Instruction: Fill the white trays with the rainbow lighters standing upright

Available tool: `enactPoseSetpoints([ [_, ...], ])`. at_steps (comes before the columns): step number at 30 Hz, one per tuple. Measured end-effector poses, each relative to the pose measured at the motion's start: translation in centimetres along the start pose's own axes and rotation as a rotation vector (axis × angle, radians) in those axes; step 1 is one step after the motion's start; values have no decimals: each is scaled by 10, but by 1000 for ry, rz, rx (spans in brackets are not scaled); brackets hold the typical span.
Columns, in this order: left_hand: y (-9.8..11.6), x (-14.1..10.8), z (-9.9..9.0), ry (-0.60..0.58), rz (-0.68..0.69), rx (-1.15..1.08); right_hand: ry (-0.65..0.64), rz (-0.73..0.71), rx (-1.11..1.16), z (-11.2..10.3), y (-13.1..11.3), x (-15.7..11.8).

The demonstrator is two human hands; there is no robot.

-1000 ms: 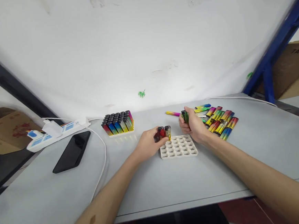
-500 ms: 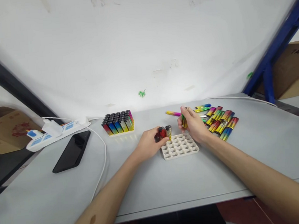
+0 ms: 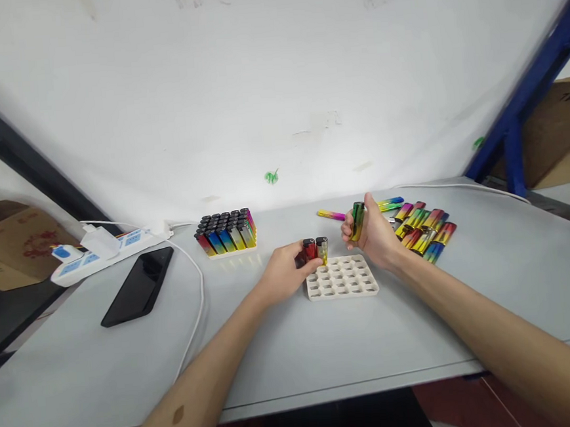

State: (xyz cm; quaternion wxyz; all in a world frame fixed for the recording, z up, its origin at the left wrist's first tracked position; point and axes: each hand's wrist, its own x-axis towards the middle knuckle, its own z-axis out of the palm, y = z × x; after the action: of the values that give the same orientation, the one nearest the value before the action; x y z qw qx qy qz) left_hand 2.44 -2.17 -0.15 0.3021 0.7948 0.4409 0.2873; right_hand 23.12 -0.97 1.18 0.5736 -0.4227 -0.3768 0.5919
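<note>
In the head view, a white grid tray [image 3: 343,286] lies in front of my hands. A red lighter [image 3: 310,249] and a silver-gold lighter [image 3: 322,250] stand upright side by side in its far left corner. My left hand [image 3: 284,273] is closed around the red lighter at that corner, thumb in front; its other fingers are partly hidden. Beyond the tray's far right corner, my right hand [image 3: 373,233] is raised, its fingers wrapped round a green-gold lighter [image 3: 357,221] held nearly upright. Several shiny multicoloured lighters [image 3: 422,229] lie in a loose pile right of this hand.
A filled block of upright lighters [image 3: 226,234] stands at the back left. Further left are a black phone [image 3: 137,287], a white power strip [image 3: 115,253] and its cable [image 3: 201,292]. A white wall [image 3: 256,97] closes the back. Cardboard boxes [image 3: 15,241] stand beyond both sides.
My right hand has turned and opened slightly, bringing the green-gold lighter upright and into clearer view. The tray has turned a little, its near edge now level. My left hand stays in place.
</note>
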Motion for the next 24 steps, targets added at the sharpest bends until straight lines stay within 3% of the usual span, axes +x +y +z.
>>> enactPoseSetpoints([
  [24, -2, 0, 1, 15, -1, 48, 2, 4, -86, 4, 2, -1],
])
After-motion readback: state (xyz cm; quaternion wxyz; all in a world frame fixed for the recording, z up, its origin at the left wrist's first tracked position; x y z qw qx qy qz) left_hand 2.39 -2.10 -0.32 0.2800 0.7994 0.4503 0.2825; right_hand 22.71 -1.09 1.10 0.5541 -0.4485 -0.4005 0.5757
